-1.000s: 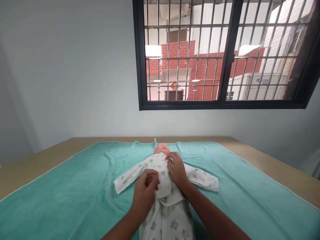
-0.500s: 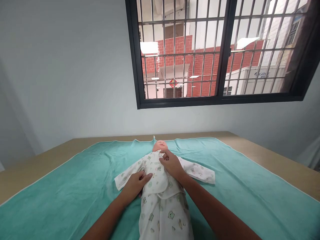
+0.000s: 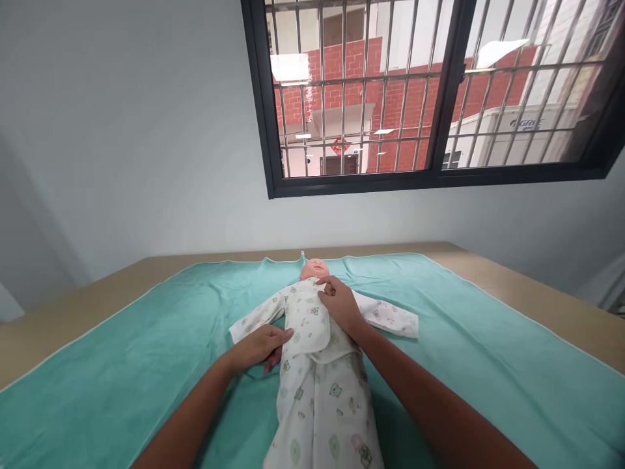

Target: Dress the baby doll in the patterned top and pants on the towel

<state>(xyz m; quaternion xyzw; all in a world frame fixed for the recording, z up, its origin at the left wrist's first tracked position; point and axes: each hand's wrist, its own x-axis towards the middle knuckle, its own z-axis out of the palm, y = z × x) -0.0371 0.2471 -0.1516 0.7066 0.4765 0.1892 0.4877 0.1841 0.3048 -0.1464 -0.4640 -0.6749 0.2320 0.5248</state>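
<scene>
A baby doll (image 3: pixel 315 268) lies on its back on a teal blanket (image 3: pixel 146 365), its head toward the wall. It wears a white printed baby top (image 3: pixel 305 319) with long sleeves spread to both sides, and matching trousers (image 3: pixel 319 410). My right hand (image 3: pixel 340 303) is closed on the top near the neckline, thumb and forefinger together; the cloth between them is mostly hidden. At the doll's side, on the left, my left hand (image 3: pixel 261 345) has its thumb on the edge of the top and its fingers curled below, closed on that edge.
The blanket covers most of a wooden table (image 3: pixel 498 290), whose bare edges show at the back and sides. Behind it stands a pale wall (image 3: pixel 137 130) with a dark-framed, barred window (image 3: pixel 351 185).
The view has tilted down a little, so everything sits higher. My left hand has shifted slightly outward along the side of the top. My right hand stays near the neckline.
</scene>
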